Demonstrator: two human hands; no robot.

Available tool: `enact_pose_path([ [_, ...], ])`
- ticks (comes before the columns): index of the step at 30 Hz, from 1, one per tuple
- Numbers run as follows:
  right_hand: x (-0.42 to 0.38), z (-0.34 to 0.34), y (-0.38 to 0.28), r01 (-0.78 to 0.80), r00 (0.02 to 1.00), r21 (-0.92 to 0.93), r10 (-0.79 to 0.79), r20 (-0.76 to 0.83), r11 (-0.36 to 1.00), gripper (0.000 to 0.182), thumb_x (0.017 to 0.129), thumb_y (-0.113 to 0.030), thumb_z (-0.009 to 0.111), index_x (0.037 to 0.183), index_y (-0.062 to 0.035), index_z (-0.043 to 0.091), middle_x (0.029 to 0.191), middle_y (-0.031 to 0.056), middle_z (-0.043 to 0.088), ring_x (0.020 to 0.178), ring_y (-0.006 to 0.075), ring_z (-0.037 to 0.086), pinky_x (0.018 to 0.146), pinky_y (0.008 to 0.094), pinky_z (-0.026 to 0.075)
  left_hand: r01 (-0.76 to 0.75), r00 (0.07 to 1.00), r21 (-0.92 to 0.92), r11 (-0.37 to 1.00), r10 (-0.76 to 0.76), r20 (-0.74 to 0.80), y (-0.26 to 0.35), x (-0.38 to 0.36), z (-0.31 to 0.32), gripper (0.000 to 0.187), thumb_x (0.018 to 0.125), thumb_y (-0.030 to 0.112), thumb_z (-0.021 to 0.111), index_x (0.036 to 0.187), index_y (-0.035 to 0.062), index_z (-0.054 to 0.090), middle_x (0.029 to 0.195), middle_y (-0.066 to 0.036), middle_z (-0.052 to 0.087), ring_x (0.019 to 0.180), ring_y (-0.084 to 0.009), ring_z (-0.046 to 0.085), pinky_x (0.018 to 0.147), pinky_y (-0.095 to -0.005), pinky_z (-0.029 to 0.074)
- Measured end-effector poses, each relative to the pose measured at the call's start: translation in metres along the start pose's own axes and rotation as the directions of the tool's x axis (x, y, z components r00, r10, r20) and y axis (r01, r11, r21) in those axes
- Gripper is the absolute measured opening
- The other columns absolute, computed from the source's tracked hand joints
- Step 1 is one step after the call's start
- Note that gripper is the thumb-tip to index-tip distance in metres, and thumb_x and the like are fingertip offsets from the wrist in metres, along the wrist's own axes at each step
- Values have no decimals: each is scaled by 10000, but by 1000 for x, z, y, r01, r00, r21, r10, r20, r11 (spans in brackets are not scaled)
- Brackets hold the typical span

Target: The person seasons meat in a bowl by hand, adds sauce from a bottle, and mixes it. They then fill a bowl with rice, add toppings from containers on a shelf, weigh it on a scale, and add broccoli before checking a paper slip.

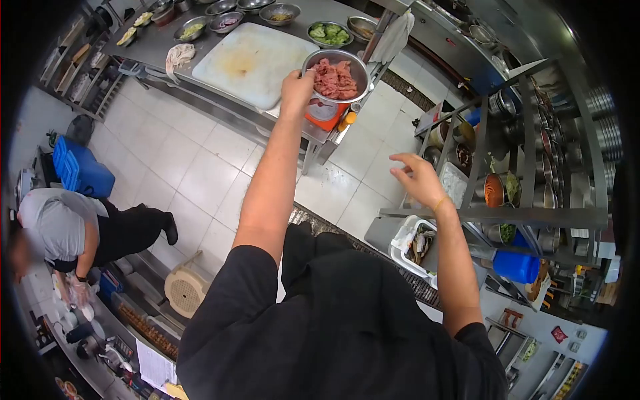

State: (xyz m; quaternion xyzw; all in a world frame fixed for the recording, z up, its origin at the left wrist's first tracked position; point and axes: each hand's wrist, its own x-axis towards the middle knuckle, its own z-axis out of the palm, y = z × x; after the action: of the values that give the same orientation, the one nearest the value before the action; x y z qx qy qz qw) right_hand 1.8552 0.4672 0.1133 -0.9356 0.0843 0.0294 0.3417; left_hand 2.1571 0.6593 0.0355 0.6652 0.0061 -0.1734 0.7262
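We grip the rim of the metal bowl [335, 76] of raw meat [335, 79] with our left hand [297, 89] — our right hand [419, 179] hangs open, well apart.

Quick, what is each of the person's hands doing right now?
Left hand: closed on the rim of the metal bowl of raw meat.
Right hand: open, holding nothing, beside the metal shelf rack.

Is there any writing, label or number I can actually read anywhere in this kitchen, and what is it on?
No text here can be read.
Sheet of paper on the lower counter: printed lines, too small and blurred.
Small packets at the lower right shelf: coloured labels, blurred.
Orange scale under the metal bowl of raw meat held by the left hand: no legible digits.
Blue crate: no visible marking.
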Motion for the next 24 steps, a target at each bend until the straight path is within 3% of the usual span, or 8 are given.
enact_pose_path([
  [2,23,-2,-10,11,1000,-55,-12,-10,998,330,926,-220,700,1199,-37,684,1127,168,684,850,281,686,799,369,544,-30,999,14,999,31,-12,-6,9,-3,389,979,350,619,1186,21,644,1108,-105,647,944,-236,648,691,-394,610],
  [4,51,-2,-19,19,999,-124,-24,-38,992,325,932,-261,690,1174,-44,697,1098,161,694,837,282,683,792,377,542,29,999,-31,999,-30,-22,10,-9,-6,421,980,365,626,1220,19,628,1143,-107,640,961,-240,644,692,-391,609],
  [10,140,-8,-49,92,982,-247,-128,-136,965,266,929,-240,653,1114,-59,719,1008,185,727,917,349,695,814,423,545,0,1000,-91,996,-2,-21,5,-22,-18,449,978,365,642,1265,30,558,1121,-100,617,927,-234,644,642,-368,597],
  [16,231,6,-63,14,982,-376,-83,-169,927,281,918,-271,647,1130,-103,722,1091,192,722,1034,381,683,910,454,542,4,1000,-8,1000,-4,30,6,-29,-15,328,985,328,639,1095,51,503,938,-85,610,797,-201,662,583,-350,587],
  [19,265,17,-57,28,993,-479,-79,-87,877,461,881,-399,700,1245,-117,669,1169,185,708,1085,393,665,945,450,532,1,1000,45,999,-1,18,3,-25,-11,277,965,245,657,1098,30,545,913,-104,630,715,-215,686,540,-340,586],
  [21,273,24,-51,90,994,-458,-110,-18,884,651,800,-485,776,1316,-120,624,1232,184,686,1123,390,652,975,439,521,-105,991,19,994,103,88,-13,-12,-7,230,919,164,646,1033,-27,586,884,-167,669,626,-241,687,509,-359,578],
  [22,274,31,-48,224,972,-463,-229,45,858,675,751,-453,821,1310,-126,632,1254,181,678,1138,380,648,995,431,513,-153,981,5,988,151,123,-22,-5,-5,210,896,123,641,1001,-55,607,869,-199,688,582,-254,687,493,-368,574],
  [24,260,38,-61,187,982,-415,-171,75,890,575,741,-317,821,1255,-122,653,1245,180,677,1132,381,645,995,438,510,-311,949,96,946,303,88,-29,1,-1,232,874,114,614,1002,-76,657,903,-257,711,694,-320,731,604,-407,592],
])
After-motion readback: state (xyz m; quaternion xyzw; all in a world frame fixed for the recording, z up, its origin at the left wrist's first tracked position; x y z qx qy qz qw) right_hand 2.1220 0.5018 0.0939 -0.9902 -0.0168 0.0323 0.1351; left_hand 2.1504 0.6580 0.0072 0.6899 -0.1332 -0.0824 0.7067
